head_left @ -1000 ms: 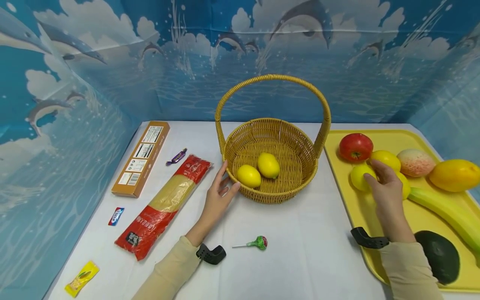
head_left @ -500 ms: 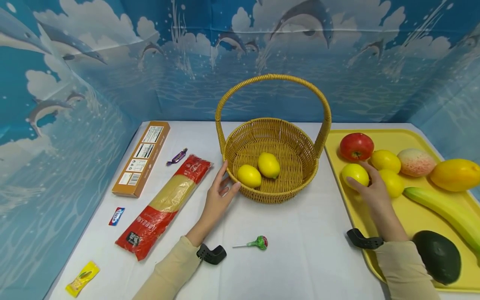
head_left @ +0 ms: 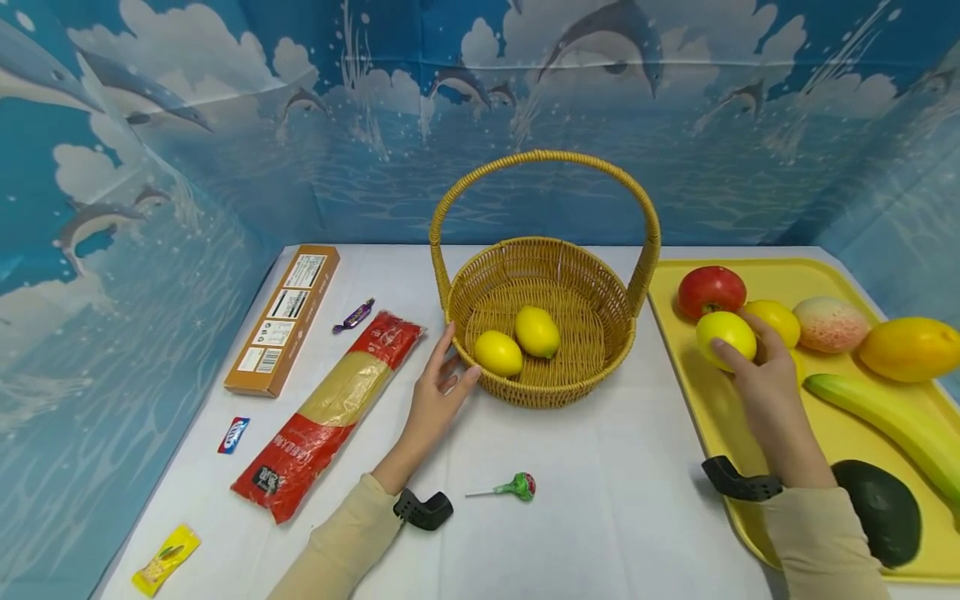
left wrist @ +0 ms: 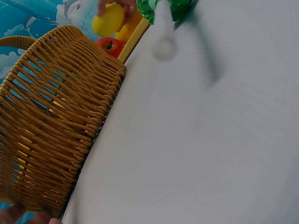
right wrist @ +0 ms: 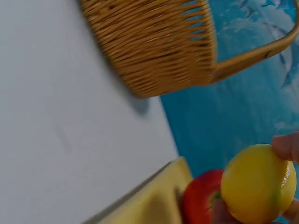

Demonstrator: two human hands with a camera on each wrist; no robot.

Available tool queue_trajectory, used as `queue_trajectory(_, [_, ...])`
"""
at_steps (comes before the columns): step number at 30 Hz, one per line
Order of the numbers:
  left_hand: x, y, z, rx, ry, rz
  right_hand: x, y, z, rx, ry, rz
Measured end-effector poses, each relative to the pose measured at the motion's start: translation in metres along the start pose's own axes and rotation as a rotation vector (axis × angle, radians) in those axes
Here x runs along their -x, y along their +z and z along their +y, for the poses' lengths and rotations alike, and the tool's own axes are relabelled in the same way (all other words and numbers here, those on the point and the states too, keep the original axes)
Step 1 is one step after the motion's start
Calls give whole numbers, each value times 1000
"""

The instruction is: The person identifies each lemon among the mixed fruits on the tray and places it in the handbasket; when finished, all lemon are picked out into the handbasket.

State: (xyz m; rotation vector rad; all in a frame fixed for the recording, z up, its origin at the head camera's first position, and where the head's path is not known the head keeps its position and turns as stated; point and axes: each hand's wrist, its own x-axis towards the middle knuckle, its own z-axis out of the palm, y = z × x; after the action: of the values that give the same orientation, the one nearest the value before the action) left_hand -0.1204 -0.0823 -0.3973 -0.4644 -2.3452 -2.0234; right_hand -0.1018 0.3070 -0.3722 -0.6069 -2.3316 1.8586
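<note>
My right hand (head_left: 753,367) grips a yellow lemon (head_left: 723,335) and holds it just above the yellow tray (head_left: 716,408); the right wrist view shows the lemon (right wrist: 258,184) between my fingers with the red apple (right wrist: 201,196) behind it. My left hand (head_left: 442,379) rests with straight fingers against the left outer wall of the wicker basket (head_left: 592,367). Two lemons (head_left: 517,342) lie inside the basket. In the left wrist view the basket wall (left wrist: 51,130) fills the left side.
On the tray lie a red apple (head_left: 711,290), another lemon (head_left: 772,319), a peach (head_left: 831,325), a mango (head_left: 909,350), a green banana (head_left: 888,417) and an avocado (head_left: 877,510). A lollipop (head_left: 517,486), spaghetti packet (head_left: 330,408), brown box (head_left: 285,317) and small sweets lie on the white table.
My right hand has closed on a lemon and lifted it off the tray, shifting slightly up and left. The left hand has stayed against the basket.
</note>
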Motion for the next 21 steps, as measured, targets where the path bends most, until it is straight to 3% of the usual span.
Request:
queue_trajectory(3, [1, -1, 5, -3, 1, -4, 2, -3, -12, -213, -34, 0])
queue_trajectory(6, [0, -1, 0, 5, 4, -7, 12, -3, -30, -441, -113, -53])
queue_trajectory(9, [-3, 0, -13, 6, 13, -3, 28, 1, -52, -618, -194, -162])
queue_trajectory(14, [-6, 1, -30, -23, 33, 19, 44, 15, -78, -902, -294, -416])
queue_trajectory(18, [-5, 1, -32, -31, 45, 26, 50, 28, -91, -935, -276, -555])
queue_trajectory(21, [-5, 2, -32, -30, 39, 28, 51, 40, -96, -843, -244, -608])
